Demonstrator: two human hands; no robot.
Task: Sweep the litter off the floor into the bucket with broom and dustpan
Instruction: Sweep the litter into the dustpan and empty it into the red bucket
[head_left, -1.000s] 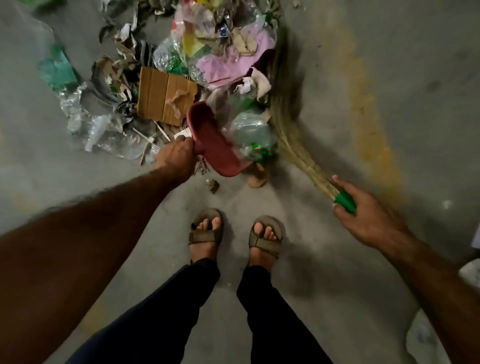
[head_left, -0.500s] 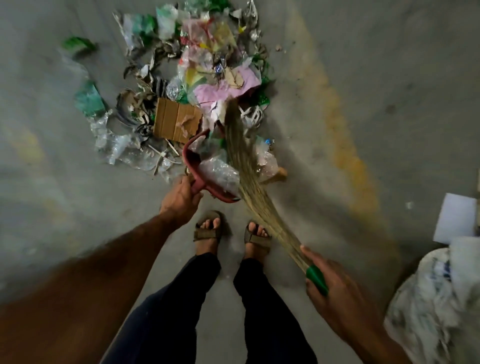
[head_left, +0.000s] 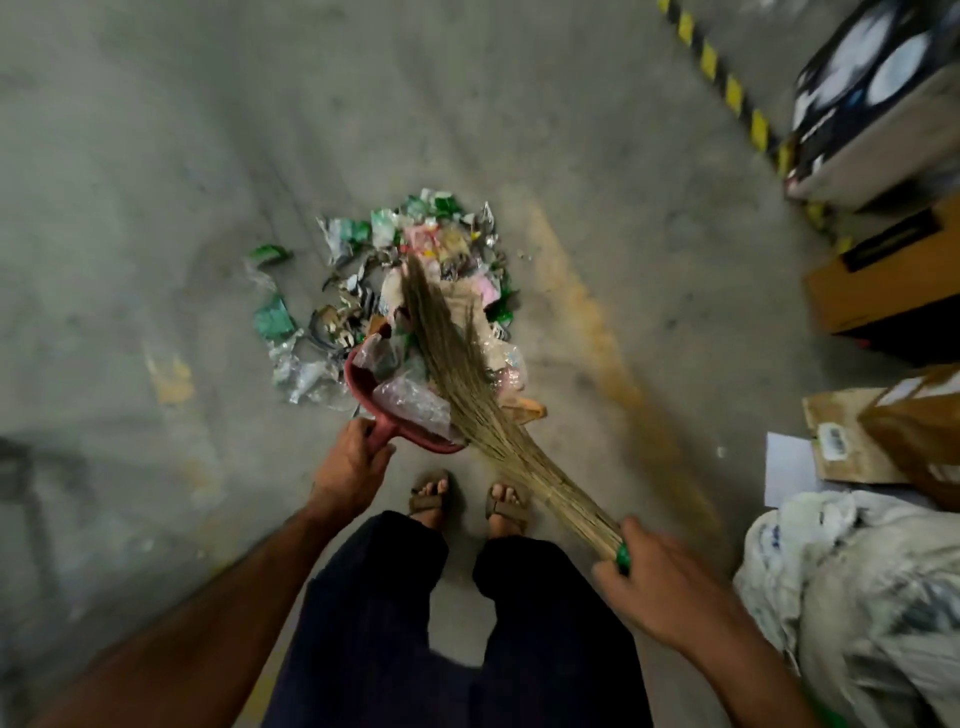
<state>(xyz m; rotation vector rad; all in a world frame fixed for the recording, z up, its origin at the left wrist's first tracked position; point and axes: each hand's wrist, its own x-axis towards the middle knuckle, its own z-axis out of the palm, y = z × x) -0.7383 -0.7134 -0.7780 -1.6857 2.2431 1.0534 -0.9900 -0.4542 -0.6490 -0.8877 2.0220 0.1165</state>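
Dim, flat light; soft focus; motion blur at right; wide-angle edge distortion.

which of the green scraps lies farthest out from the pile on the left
The small green scrap at the pile's upper left. It lies alone on bare floor, apart from the heap, while the larger green piece below it sits against the litter pile.

The person wears dark navy trousers (head_left: 415, 623), loose and long, reaching down to the ankles. On the feet are open sandals (head_left: 430, 501) with wide brown straps across the top, and the toes peek out in front. Both arms are bare, with no sleeves showing at all. The left hand (head_left: 353, 462) sits at about 9 o'clock from the feet, and the right hand (head_left: 660, 587), a bit blurry, at about 4 o'clock. No rings, watch or gloves can be made out.
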